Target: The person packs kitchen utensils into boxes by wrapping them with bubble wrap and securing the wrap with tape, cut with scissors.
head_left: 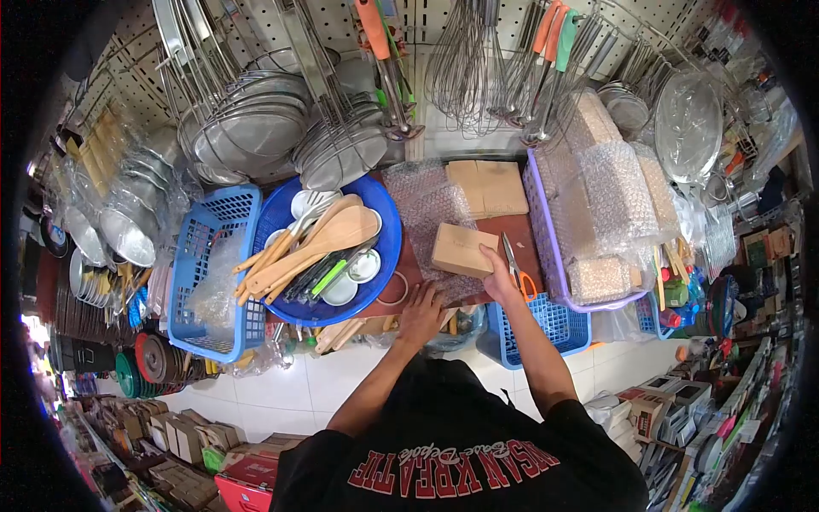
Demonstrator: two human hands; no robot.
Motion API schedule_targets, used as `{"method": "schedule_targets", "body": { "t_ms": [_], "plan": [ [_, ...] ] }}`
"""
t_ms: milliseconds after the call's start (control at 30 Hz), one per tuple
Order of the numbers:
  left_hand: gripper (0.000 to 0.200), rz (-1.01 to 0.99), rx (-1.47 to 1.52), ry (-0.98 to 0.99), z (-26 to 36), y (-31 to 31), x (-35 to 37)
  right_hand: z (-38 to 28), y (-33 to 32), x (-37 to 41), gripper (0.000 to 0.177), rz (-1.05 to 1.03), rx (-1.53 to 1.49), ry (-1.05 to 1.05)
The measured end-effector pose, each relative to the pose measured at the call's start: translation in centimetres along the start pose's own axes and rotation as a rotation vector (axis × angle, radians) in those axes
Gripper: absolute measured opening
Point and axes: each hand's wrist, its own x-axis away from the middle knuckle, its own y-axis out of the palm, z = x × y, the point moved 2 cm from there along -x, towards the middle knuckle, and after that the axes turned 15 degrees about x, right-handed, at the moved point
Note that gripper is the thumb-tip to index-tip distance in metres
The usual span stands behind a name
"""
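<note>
My right hand (497, 278) grips the right side of a small brown cardboard box (461, 247), thumb on its upper face. Under the box a sheet of bubble wrap (426, 200) spreads over the reddish-brown tabletop (413, 247). Flat near the table's front edge lies my left hand (422, 313), its fingers apart, by the sheet's lower edge. A pale ring (394, 289), perhaps a roll of tape, is just beyond it. Scissors with orange handles (525, 286) lie to the right of the box. Behind it are flat brown cardboard pieces (488, 189).
At left stand a blue basin (391, 226) of wooden spatulas and small dishes, and a light-blue basket (213, 341). A purple basket (546, 226) of bubble-wrapped boxes borders the right. Strainers (247, 136) and whisks (465, 72) hang behind. Below the edge sits another blue basket (546, 328).
</note>
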Motion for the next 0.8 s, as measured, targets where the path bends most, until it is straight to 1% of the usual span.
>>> {"method": "schedule_targets", "body": {
  "t_ms": [67,167,267,400,500,600,700,800],
  "plan": [
    [0.047,-0.034,-0.016,-0.04,0.2,-0.4,-0.1,0.0,0.2,0.2,0.058,-0.003,0.042,0.0],
    [0.05,-0.009,-0.102,0.054,-0.4,0.5,0.6,0.1,0.9,0.7,0.058,0.022,0.098,-0.031],
    [0.057,-0.101,-0.068,-0.003,0.3,0.3,1.1,-0.3,1.7,1.1,0.057,0.016,0.128,-0.074],
    [0.063,-0.16,-0.12,0.025,0.4,0.3,1.9,-0.2,1.7,1.0,0.058,0.036,0.183,-0.132],
    [0.066,-0.197,-0.182,0.042,0.0,0.1,2.5,0.2,1.3,0.2,0.06,-0.021,0.182,-0.091],
    [0.068,-0.242,-0.187,0.022,0.0,0.2,2.8,-0.2,1.5,1.1,0.061,0.002,0.189,-0.104],
    [0.069,-0.255,-0.19,0.009,0.0,0.3,2.7,-0.3,1.5,1.3,0.06,-0.024,0.149,-0.117],
    [0.07,-0.228,-0.131,-0.016,0.2,0.0,2.9,-0.4,1.3,1.0,0.074,-0.092,0.119,-0.078]
  ]
}}
